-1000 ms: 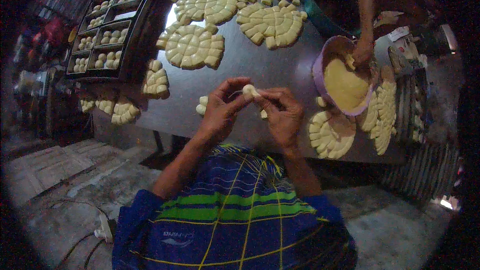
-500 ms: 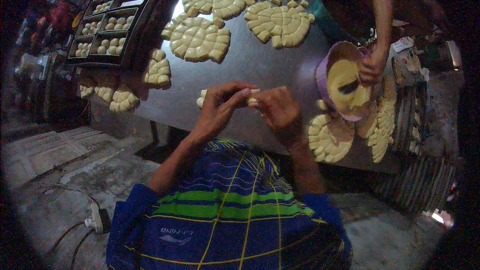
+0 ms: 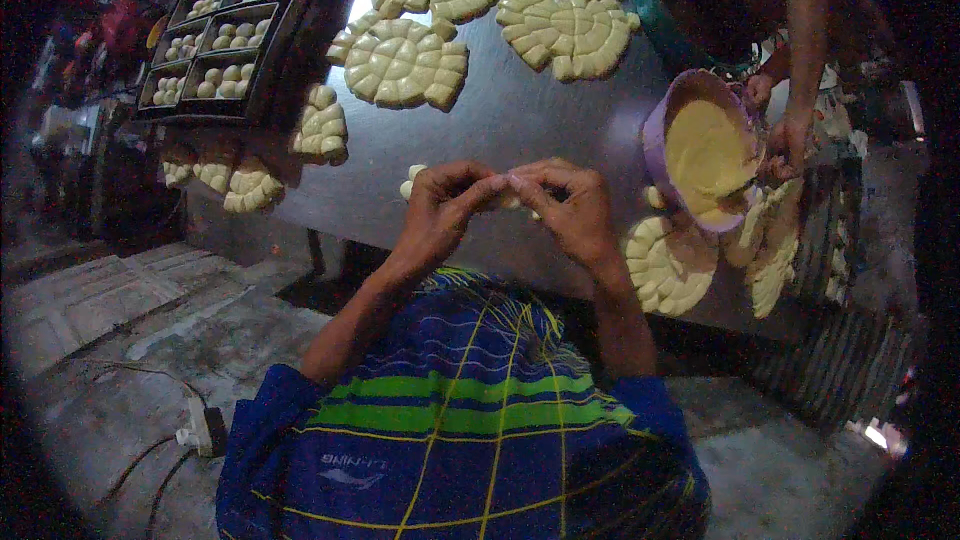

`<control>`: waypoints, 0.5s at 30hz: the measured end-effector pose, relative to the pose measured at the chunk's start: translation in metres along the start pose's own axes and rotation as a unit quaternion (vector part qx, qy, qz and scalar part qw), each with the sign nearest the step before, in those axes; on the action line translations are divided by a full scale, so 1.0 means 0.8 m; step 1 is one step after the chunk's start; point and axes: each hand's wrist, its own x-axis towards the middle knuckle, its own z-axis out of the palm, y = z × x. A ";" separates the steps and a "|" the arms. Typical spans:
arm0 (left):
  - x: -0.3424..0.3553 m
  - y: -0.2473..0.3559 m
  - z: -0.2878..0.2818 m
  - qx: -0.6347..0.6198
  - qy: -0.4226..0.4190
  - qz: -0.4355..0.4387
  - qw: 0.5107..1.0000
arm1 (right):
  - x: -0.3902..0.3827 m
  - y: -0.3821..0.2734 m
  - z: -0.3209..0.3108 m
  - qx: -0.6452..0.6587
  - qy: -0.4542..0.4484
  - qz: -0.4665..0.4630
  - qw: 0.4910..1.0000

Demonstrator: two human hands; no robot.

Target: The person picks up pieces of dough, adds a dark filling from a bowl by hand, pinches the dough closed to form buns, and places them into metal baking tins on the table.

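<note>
At the far left, a black tray with many little boxes holds round dough balls. It is by the left end of a gray, shiny surface. Just below it is a dough clump, and another lumpy dough piece lies near its right side. Next is a big round dough slab with lines cut in it. The left hand has its thumb and fingers pinching a small bit of dough, mostly hidden, over the surface. The right hand pinches the same bit, and the two hands touch at the tips. To the right are a flat, round dough piece, a purple tub of yellow batter, and another person's hand close beside the tub.
</note>
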 end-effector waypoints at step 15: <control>0.033 0.009 -0.050 -0.206 -0.131 0.081 0.966 | 0.030 0.037 0.065 0.255 0.036 0.034 0.966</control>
